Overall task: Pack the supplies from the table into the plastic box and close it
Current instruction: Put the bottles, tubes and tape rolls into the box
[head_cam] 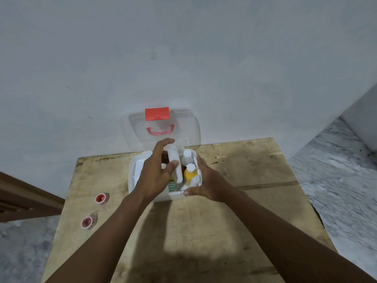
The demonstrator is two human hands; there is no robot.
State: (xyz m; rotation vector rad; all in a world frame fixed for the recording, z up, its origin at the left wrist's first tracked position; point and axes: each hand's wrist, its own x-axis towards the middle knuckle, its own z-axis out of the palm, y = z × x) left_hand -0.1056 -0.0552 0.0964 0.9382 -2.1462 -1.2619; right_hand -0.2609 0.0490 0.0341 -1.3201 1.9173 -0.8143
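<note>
The white plastic box (133, 170) stands open at the far middle of the wooden table (204, 231). Its clear lid (189, 127), with a red latch and red handle, leans back against the wall. My left hand (155, 174) grips a tall white bottle (175, 164) and holds it tilted inside the box. My right hand (206, 183) holds the box's right front corner. Inside stand a white bottle (187, 157), a yellow bottle with a white cap (190, 174) and something green (172, 186). Two small round red-filled containers (102, 198) (88, 221) lie on the table's left side.
A grey wall rises right behind the table. A brown wooden piece (24, 201) is at the left, below table level. Grey marbled floor (336, 170) lies to the right.
</note>
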